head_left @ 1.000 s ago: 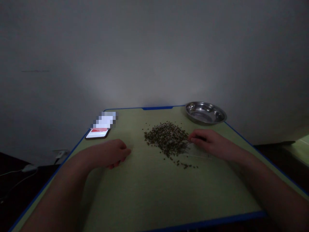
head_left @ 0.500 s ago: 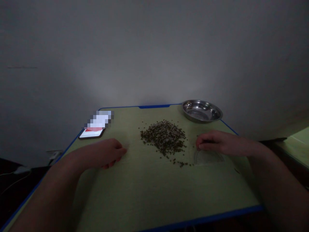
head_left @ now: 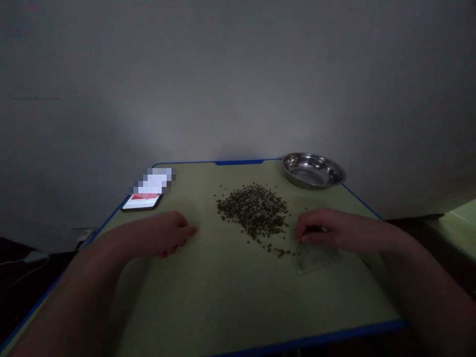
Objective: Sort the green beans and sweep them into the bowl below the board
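Heaped on the pale green table (head_left: 208, 287) is a pile of small dark seeds (head_left: 256, 210) with paler grains among them. A short trail of seeds runs from the pile toward my right hand (head_left: 322, 230). Its fingers pinch the upper edge of a clear, half-round protractor (head_left: 318, 260), whose straight edge is toward me at the table surface. Part of the protractor is hidden under the hand. Left of the pile, my left hand (head_left: 173, 235) rests near the table with its fingers curled closed; nothing shows in it.
A shiny metal bowl (head_left: 312, 171) stands at the back right corner. At the back left lies a phone (head_left: 143, 201) with its screen lit. The table has a blue rim (head_left: 240, 162) and stands against a grey wall (head_left: 238, 79). A white cable (head_left: 35, 258) hangs at the left.
My right hand has moved slightly toward me and left, tilting and drawing the protractor nearer to me. My left hand has hardly moved.
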Motion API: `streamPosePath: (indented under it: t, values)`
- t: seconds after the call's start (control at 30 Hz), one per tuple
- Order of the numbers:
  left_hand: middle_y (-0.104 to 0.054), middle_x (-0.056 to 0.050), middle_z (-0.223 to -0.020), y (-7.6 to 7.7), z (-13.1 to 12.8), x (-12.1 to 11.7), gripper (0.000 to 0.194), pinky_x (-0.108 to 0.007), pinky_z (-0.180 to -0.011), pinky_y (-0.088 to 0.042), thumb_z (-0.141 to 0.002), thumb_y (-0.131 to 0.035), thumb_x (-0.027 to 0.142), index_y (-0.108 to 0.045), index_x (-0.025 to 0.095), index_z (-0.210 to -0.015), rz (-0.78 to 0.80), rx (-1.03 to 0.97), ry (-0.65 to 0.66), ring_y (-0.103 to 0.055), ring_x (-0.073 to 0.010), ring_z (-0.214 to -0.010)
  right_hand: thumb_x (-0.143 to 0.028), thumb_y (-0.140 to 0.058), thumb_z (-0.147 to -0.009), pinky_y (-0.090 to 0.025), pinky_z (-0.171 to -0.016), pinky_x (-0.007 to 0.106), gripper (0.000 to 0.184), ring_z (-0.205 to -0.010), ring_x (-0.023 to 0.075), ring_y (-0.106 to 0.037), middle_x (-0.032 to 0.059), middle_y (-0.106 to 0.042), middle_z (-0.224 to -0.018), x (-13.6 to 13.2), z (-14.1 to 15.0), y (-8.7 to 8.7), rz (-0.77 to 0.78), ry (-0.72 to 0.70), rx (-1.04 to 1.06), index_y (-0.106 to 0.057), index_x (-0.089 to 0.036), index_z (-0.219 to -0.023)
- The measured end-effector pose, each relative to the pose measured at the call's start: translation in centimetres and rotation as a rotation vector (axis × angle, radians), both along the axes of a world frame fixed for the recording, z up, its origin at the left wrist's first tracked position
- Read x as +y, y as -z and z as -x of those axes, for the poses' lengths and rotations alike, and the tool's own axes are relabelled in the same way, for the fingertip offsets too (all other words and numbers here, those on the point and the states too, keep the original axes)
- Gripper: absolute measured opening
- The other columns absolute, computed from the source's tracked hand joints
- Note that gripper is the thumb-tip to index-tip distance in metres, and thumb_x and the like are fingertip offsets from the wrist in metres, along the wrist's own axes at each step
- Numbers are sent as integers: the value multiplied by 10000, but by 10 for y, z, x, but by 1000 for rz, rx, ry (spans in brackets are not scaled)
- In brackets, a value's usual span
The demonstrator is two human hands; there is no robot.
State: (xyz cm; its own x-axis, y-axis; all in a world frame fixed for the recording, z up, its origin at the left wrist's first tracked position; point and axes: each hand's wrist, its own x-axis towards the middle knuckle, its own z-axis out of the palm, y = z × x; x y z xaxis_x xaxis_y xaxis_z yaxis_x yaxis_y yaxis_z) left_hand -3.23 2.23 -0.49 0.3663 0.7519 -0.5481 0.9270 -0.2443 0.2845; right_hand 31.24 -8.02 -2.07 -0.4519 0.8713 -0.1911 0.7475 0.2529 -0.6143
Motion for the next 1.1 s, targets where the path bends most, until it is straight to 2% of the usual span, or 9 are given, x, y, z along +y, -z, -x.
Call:
streamPosePath:
  t: [0.43, 0.57, 0.73, 1.0, 1.1]
  values:
    - [-644, -95, -663, -3, -3, -3, 489, -302, -524, -434, -773, -363, 619, -542, 184, -638, -19, -4, 16, -597, -198, -558, -260, -505, -894, -432, -671, 286, 149, -760, 165, -567, 36, -627, -834, 10, 24, 11, -258, 123, 86, -634, -189, -866]
    - [-655, -107, -683, -1, -2, -2, 518, -306, -523, -437, -773, -359, 638, -563, 175, -664, -10, -3, 8, -601, -203, -566, -268, -490, -897, -435, -687, 292, 164, -785, 171, -577, 38, -643, -859, 11, 24, 9, -298, 156, 124, -637, -194, -892]
    - [-647, -105, -682, -2, -2, -1, 515, -305, -532, -447, -784, -361, 636, -554, 178, -648, -3, -4, 18, -598, -198, -566, -340, -469, -887, -433, -656, 308, 229, -742, 184, -568, 42, -639, -810, 11, 9, 3, -268, 223, 105, -644, -193, -866]
    - [-647, -106, -686, -2, -2, -1, 524, -310, -536, -452, -774, -365, 653, -553, 179, -651, -9, -1, 8, -603, -205, -570, -426, -507, -832, -371, -521, 277, 247, -596, 146, -457, 3, -522, -673, 11, -27, 7, -112, 304, 56, -589, -201, -768]
    - [-649, -105, -679, 0, -1, 0, 531, -307, -528, -448, -773, -363, 661, -550, 181, -645, -7, -1, 8, -602, -203, -563, -450, -502, -832, -380, -533, 277, 267, -610, 147, -467, 4, -520, -689, 11, -36, 4, -127, 339, 50, -566, -204, -750]
